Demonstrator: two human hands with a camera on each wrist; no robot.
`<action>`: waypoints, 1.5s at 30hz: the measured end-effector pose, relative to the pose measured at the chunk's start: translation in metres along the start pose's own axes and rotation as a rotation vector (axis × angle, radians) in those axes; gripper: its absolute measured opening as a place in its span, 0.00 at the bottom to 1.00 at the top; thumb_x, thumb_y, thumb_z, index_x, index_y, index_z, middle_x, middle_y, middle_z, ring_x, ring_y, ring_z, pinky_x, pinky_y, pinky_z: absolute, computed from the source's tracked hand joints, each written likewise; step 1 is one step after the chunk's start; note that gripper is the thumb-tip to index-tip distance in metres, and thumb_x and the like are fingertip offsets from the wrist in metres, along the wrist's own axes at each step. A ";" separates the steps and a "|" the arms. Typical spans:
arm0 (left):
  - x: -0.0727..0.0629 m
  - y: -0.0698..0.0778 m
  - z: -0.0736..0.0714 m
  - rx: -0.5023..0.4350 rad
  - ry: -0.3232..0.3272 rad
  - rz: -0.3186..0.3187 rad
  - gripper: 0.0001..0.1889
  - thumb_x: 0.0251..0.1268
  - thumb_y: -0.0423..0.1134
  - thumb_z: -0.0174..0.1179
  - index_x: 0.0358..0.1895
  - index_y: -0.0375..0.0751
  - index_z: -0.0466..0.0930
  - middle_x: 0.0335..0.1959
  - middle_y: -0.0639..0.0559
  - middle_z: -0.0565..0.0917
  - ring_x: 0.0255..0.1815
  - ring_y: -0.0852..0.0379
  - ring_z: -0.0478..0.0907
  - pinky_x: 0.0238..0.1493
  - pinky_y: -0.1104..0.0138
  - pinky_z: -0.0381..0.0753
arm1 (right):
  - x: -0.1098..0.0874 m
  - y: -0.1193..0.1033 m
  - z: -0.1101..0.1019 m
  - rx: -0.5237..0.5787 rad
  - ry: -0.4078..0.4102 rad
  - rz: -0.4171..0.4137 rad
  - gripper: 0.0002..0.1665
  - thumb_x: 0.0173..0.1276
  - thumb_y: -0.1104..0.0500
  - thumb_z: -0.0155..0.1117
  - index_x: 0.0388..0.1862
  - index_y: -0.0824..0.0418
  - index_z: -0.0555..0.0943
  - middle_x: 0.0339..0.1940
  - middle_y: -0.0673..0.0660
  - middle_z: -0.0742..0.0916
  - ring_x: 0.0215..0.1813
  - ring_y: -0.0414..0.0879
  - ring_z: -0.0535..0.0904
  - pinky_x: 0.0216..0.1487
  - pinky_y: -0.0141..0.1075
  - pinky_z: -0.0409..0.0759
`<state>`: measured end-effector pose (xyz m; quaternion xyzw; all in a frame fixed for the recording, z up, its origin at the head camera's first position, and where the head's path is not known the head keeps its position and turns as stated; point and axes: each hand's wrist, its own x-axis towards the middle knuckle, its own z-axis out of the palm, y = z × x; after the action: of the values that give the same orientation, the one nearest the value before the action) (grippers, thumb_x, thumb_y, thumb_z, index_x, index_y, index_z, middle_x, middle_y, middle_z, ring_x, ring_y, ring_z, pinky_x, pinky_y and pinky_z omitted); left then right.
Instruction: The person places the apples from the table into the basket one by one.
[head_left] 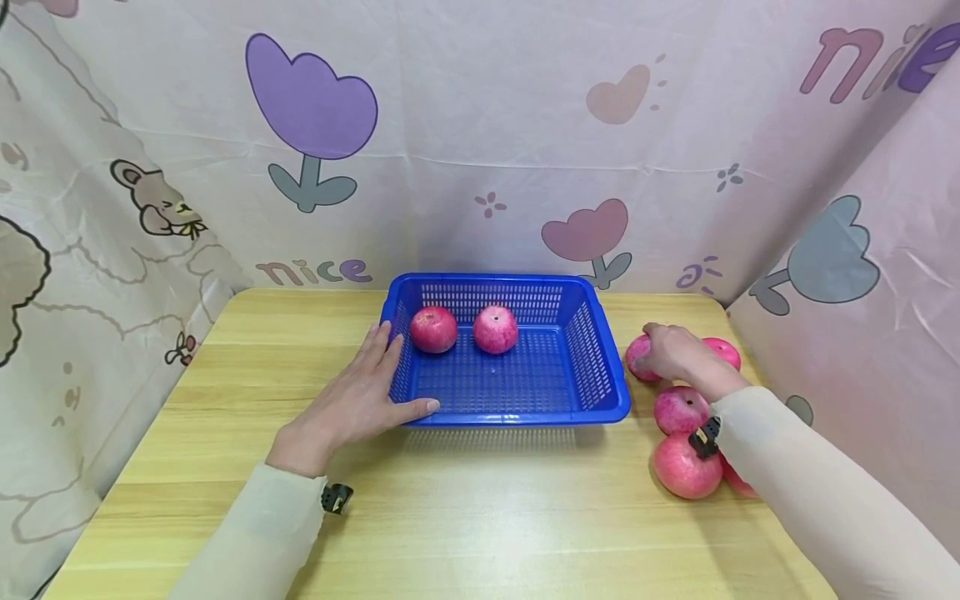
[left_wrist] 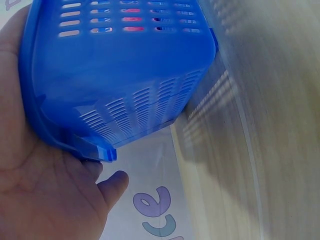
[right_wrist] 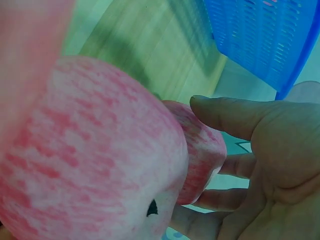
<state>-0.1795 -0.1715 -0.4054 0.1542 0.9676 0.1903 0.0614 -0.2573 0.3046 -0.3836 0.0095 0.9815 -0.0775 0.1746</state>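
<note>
The left hand [head_left: 347, 404], fingers almost straight, rests on the rim of the blue basket [head_left: 517, 418]; the right hand [head_left: 681, 357] grips one apple [head_left: 637, 358] near other apples [head_left: 681, 411].

Head view: bright; soft glare on table [head_left: 517, 533], right of left hand [head_left: 352, 396]. Wrist views: dimmer; right one greenish.

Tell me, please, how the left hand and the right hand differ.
The left hand rests on the rim of the blue basket; the right hand holds an apple. The left hand's thumb stretches wide of its fingers; the right hand's touches the apple. Both are bare.
</note>
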 end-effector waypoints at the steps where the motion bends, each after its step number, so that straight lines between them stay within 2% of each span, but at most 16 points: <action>1: 0.000 0.000 0.000 0.001 0.000 0.000 0.71 0.53 0.89 0.49 0.87 0.37 0.41 0.89 0.40 0.33 0.89 0.40 0.29 0.82 0.37 0.51 | 0.000 0.000 0.000 0.001 0.003 0.000 0.50 0.72 0.48 0.67 0.80 0.75 0.60 0.71 0.82 0.73 0.70 0.75 0.71 0.73 0.71 0.68; 15: 0.000 0.000 0.000 -0.006 -0.001 0.000 0.71 0.54 0.89 0.50 0.87 0.37 0.42 0.89 0.40 0.33 0.89 0.39 0.29 0.82 0.37 0.50 | 0.007 0.000 0.000 0.015 0.005 0.014 0.46 0.74 0.51 0.65 0.79 0.75 0.61 0.71 0.81 0.74 0.68 0.74 0.73 0.72 0.70 0.69; 20: 0.000 0.000 0.001 -0.012 0.002 -0.001 0.71 0.53 0.89 0.50 0.87 0.38 0.42 0.89 0.41 0.32 0.89 0.39 0.29 0.81 0.37 0.51 | 0.004 0.003 -0.003 0.019 0.037 -0.002 0.44 0.72 0.51 0.65 0.78 0.75 0.63 0.68 0.81 0.76 0.67 0.74 0.74 0.71 0.70 0.71; 29: -0.001 0.000 0.000 -0.010 -0.001 -0.003 0.71 0.54 0.89 0.50 0.87 0.38 0.41 0.89 0.41 0.32 0.89 0.39 0.29 0.82 0.37 0.51 | -0.011 -0.001 -0.024 0.025 0.139 -0.034 0.44 0.70 0.51 0.67 0.76 0.73 0.66 0.67 0.80 0.77 0.67 0.76 0.74 0.69 0.72 0.71; 38: -0.001 0.000 0.000 -0.006 0.003 -0.004 0.71 0.54 0.89 0.50 0.87 0.37 0.42 0.89 0.40 0.32 0.89 0.39 0.30 0.81 0.37 0.51 | -0.029 -0.016 -0.048 -0.006 0.214 -0.094 0.42 0.72 0.49 0.66 0.76 0.71 0.68 0.68 0.79 0.78 0.67 0.77 0.74 0.67 0.73 0.72; 45: 0.000 0.000 0.000 -0.010 0.002 0.001 0.71 0.54 0.89 0.50 0.87 0.37 0.42 0.89 0.40 0.32 0.89 0.39 0.29 0.82 0.37 0.51 | -0.036 -0.030 -0.063 0.020 0.245 -0.125 0.42 0.71 0.49 0.68 0.77 0.70 0.68 0.68 0.79 0.78 0.68 0.78 0.73 0.66 0.73 0.72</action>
<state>-0.1790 -0.1716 -0.4059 0.1541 0.9667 0.1952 0.0609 -0.2463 0.2854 -0.3081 -0.0408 0.9933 -0.0963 0.0482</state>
